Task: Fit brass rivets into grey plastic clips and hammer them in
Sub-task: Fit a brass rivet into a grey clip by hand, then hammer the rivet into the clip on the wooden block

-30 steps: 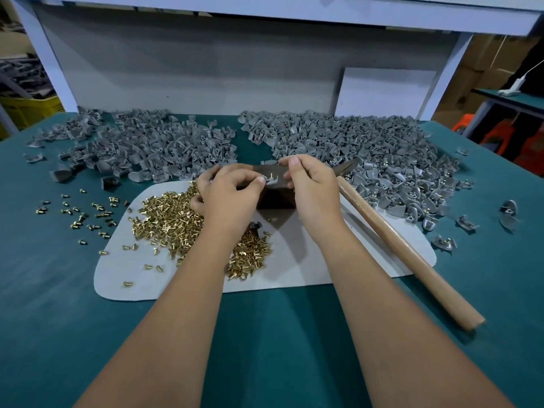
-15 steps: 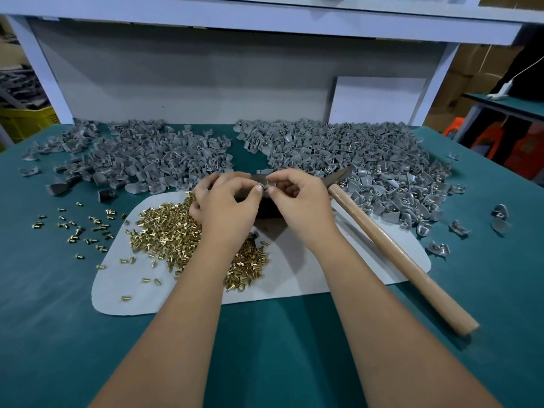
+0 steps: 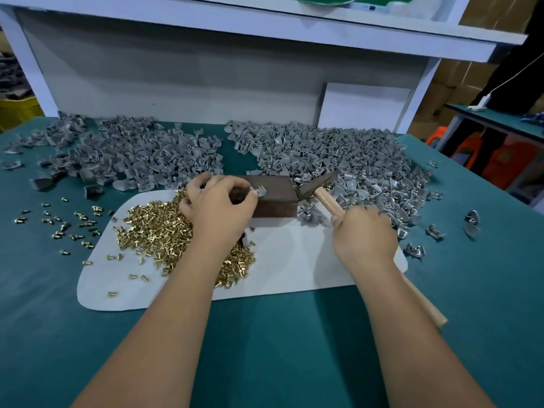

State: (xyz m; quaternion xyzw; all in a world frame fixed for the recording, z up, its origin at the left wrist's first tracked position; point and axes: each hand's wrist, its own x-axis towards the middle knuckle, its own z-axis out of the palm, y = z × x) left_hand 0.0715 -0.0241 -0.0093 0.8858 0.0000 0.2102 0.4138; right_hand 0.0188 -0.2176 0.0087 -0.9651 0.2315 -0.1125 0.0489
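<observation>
Left grip pinches clip with rivet on block, right grip wrapped round hammer handle; hammering step, next lift and strike rivet squarely, clear of fingers.

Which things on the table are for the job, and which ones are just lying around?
For the job:
- clip on the metal block, held by the left hand
- hammer in the right hand
- brass rivets
- grey clip piles

Just lying about:
- white board
- orange stools
</observation>
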